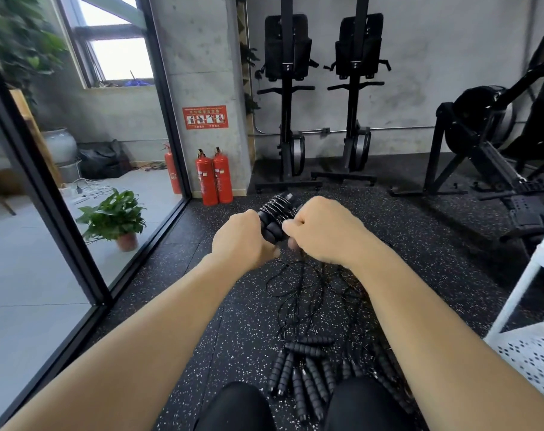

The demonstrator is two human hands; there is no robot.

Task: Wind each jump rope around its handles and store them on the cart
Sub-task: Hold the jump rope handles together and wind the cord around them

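Note:
My left hand (241,239) grips a pair of black foam jump rope handles (275,214) held together, with thin cord wound in several turns around their upper part. My right hand (322,231) is closed beside the handles, pinching the cord, which hangs down from it. Below, a tangle of loose black cord (311,293) lies on the speckled floor. Several more black foam handles (305,374) lie in a heap near my knees. The white cart (532,346) stands at the right edge, showing a perforated shelf and frame.
Two red fire extinguishers (214,177) stand by the concrete pillar ahead. Black rowing machines (288,98) stand upright against the far wall, another (494,144) lies at the right. A glass wall with black frame (46,194) runs along the left, a potted plant (116,217) behind it.

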